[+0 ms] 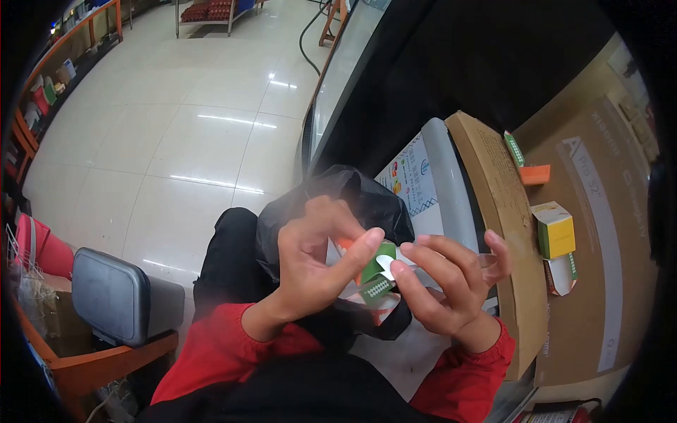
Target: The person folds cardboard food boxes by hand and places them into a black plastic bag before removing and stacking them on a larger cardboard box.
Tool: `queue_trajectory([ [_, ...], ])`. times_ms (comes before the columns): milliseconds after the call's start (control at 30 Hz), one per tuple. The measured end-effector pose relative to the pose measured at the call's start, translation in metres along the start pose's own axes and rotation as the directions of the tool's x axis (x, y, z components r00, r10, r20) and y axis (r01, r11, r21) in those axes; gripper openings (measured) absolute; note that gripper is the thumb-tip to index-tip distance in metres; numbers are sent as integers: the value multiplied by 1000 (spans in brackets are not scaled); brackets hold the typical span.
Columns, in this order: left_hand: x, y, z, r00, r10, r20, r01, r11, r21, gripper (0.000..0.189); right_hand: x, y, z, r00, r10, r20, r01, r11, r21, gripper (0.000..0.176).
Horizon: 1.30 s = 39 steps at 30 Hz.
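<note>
A: Nearest first, quick. What do we have?

B: Red sleeves (226, 345), then two bare hands with the green carton (381, 266) between them, above the lap. Right hand (448, 285): thumb and fingertip look pinched together on the carton's white flap. Left hand (317, 243): thumb tip at the carton's upper edge, other fingers partly hidden, so we can't tell if that side is clamped.

A: Risks?

B: We'd flag the flap first: it could crease or tear if the right pulls harder than the left steadies. Next, a slip. Only fingertips seem to bear on it, so a loose left side could let it twist out and drop.

A: Onto what?

B: The black plastic bag (338, 187), bunched just beyond the hands. We'd worry about loose folds catching a corner, too.

A: Farther out?

B: The long cardboard box (497, 240) on the right; past it, a yellow carton (560, 238) and an orange piece (534, 174) by the big printed box (599, 211). Farthest, tiled floor (190, 134) and a red-topped stand (208, 11).
</note>
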<state>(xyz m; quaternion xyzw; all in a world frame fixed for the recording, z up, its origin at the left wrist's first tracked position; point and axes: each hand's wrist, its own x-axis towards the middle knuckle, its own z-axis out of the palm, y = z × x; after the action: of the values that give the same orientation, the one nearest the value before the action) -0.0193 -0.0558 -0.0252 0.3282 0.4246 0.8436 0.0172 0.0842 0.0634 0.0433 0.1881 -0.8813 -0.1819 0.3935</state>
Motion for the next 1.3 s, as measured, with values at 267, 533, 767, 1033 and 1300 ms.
queue_trajectory([
  [267, 4, 4, -9, 960, 195, 202, -236, 950, 204, 11, 3, -7, 6, 984, 148, 103, -177, 900, 398, 16],
  [533, -3, 4, -2, 934, 325, 146, -350, 915, 201, 6, 10, -2, -2, 952, 221, 214, -307, 648, 697, 24],
  [767, -4, -4, -4, 891, 431, 141, -453, 834, 316, 8, 8, -3, 4, 937, 226, 266, -348, 550, 759, 22],
  [1033, -6, -8, -4, 877, 475, 70, -477, 842, 254, 11, 3, 0, 2, 988, 37, 152, -132, 712, 689, 20],
  [1300, -13, -9, -2, 894, 437, 98, -447, 866, 224, 14, 3, -4, 5, 984, 88, 154, -170, 709, 684, 16],
])
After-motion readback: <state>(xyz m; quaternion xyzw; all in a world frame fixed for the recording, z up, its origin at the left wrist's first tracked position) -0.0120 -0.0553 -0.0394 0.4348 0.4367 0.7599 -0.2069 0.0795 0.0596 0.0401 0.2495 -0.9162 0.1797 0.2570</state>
